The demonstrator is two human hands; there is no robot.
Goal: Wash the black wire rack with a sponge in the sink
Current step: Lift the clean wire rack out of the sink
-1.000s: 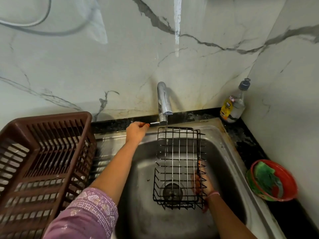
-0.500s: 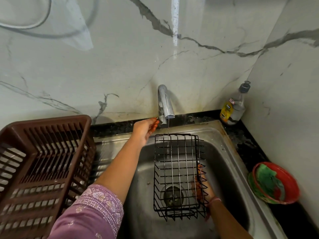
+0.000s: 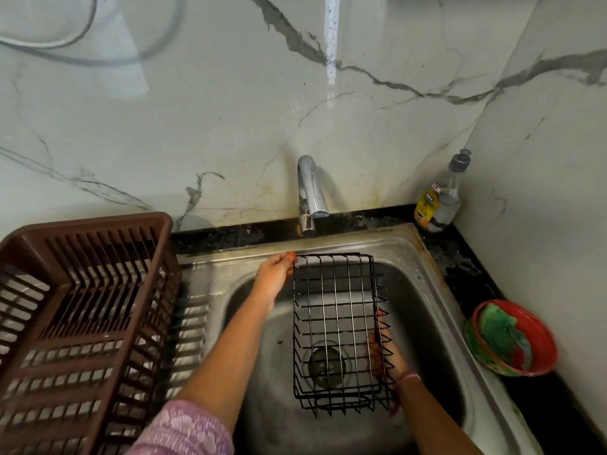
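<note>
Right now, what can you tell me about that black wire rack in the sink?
The black wire rack is a rectangular basket of thin, glossy dark metal wires crossing in a grid, with low sides. It is held over the steel sink, above the drain, its far end below the tap. The left hand touches its far left corner; the right hand grips its right side. No water is visibly running.

Right hand (image 3: 386, 353) sits half hidden behind the rack (image 3: 340, 326) wires.
</note>
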